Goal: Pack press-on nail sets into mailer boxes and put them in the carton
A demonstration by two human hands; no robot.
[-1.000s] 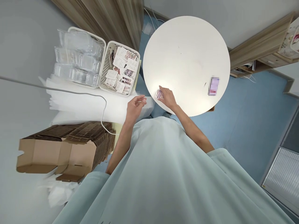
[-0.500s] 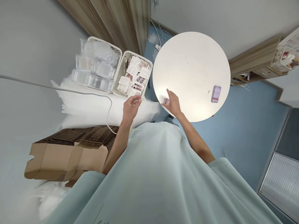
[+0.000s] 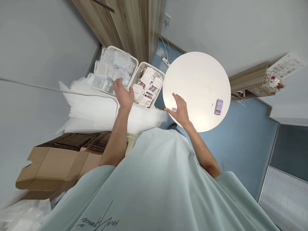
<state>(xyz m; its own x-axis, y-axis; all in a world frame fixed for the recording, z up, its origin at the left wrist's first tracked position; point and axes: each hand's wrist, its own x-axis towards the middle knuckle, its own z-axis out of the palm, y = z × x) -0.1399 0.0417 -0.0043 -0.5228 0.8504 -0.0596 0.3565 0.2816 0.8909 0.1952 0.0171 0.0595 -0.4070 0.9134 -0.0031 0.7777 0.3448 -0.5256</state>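
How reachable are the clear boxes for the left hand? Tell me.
Likely yes: the left hand, open, appears close to the clear boxes, with nothing visible in between.

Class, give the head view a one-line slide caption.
Left hand open near clear boxes; right hand open beside a small card on a round white table.

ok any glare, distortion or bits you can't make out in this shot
All in the head view: the round white table looks washed out toward its near edge; lens distortion seemingly tilts the wooden panel; the purple rectangle is pixelated; the patterned card by the right hand is too small for detail.
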